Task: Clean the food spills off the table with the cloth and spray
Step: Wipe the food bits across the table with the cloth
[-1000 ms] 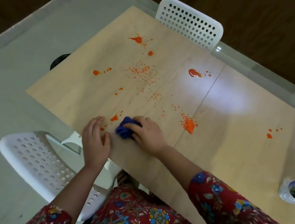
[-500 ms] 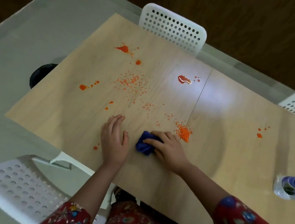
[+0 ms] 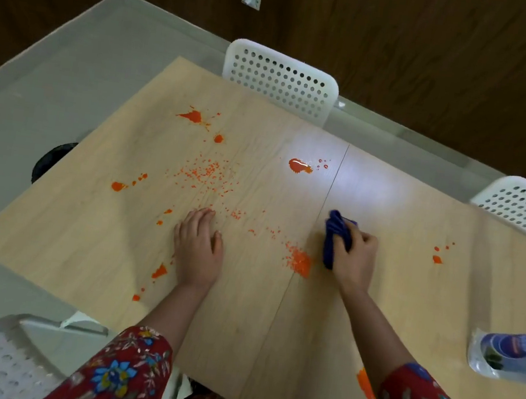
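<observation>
- Head view: right hand (image 3: 355, 258) grips the bunched blue cloth (image 3: 333, 237) on the table (image 3: 239, 329).
- Left hand (image 3: 199, 251) rests flat, fingers relaxed.
- Orange crumb pile (image 3: 298, 261) lies just left of the cloth.
- Spray bottle (image 3: 507, 355) lies well right of the right hand.

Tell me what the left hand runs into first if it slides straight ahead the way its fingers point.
The left hand lies flat on the table, fingers pointing away from the person. Sliding straight on, it would first meet the scatter of orange crumbs, then probably the small orange blob beyond.
</observation>
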